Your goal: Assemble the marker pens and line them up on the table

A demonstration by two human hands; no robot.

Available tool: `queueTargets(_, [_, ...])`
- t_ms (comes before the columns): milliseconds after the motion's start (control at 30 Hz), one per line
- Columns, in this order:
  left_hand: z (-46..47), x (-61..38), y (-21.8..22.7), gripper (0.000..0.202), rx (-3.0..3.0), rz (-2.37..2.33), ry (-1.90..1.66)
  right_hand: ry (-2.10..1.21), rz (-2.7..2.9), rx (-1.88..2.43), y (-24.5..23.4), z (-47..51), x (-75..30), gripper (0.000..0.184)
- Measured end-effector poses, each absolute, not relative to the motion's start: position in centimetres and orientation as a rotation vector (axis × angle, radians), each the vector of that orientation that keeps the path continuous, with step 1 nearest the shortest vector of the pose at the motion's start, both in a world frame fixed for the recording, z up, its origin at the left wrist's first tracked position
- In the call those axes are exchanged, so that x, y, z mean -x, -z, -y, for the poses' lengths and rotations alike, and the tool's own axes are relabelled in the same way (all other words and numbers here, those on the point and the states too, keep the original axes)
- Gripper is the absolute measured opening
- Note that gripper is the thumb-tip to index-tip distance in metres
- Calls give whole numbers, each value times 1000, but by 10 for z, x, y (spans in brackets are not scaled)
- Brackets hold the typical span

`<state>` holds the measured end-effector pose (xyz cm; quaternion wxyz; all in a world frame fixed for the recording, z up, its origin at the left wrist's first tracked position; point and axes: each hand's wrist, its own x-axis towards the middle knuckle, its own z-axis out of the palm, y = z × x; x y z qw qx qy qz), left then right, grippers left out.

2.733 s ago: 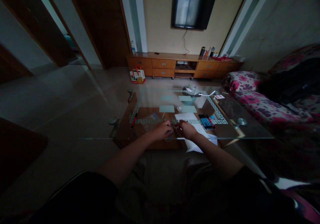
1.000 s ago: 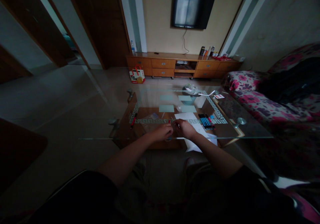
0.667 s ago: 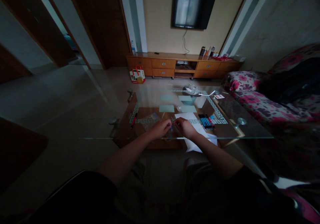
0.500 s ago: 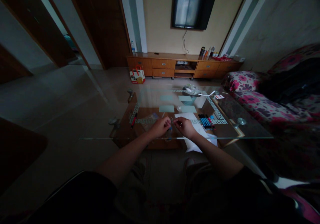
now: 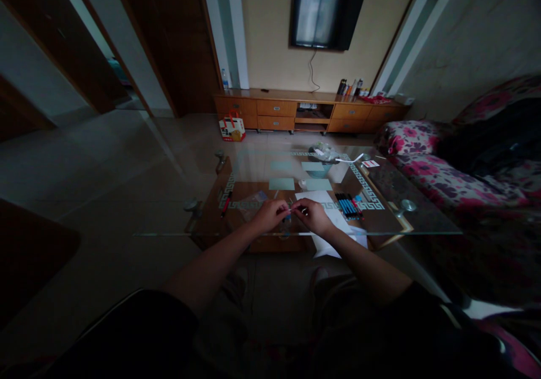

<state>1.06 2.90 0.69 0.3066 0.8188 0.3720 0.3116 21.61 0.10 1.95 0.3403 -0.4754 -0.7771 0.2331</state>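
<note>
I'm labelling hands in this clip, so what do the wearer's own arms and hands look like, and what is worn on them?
Both forearms are bare down to the left hand and right hand. No gloves, and no watch or ring that the dim picture shows. Dark short sleeves cover the upper arms; a thin pale line edges the left one.

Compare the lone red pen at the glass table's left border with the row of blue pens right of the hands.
The red pen lies alone and diagonal; the blue pens lie side by side in a row. The red pen is left of the left hand; the blue pens are right of the right hand. Both rest untouched on the glass table.
</note>
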Motion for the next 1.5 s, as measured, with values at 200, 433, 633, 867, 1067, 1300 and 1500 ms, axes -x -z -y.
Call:
queueTargets(200, [-28,-12,-8,10,-2195,-944,-863,-571,2007,1235,-16,-3,-216,16])
queueTargets(433, [-28,-12,-8,13,-2185,-950,-867,-579,1981,1189,-13,-4,-217,19])
queueTargets(633, [-29,-10,-7,14,-2189,-997,-866,-605,1964,1205,-13,-4,-217,17])
queueTargets(867, [-32,-11,-4,13,-2183,-1009,-861,-593,1981,1220,-14,-3,-215,16])
queueTargets(1067, [-32,-10,11,20,-2315,-1026,-744,-474,1935,1310,-20,-3,-215,10])
queueTargets(1300, [-33,-5,17,25,-2467,-959,-538,-494,1938,1325,-20,-2,-215,9])
queueTargets(1500, [-36,-4,10,20,-2437,-1013,-522,-446,1937,1378,-22,-2,-215,9])
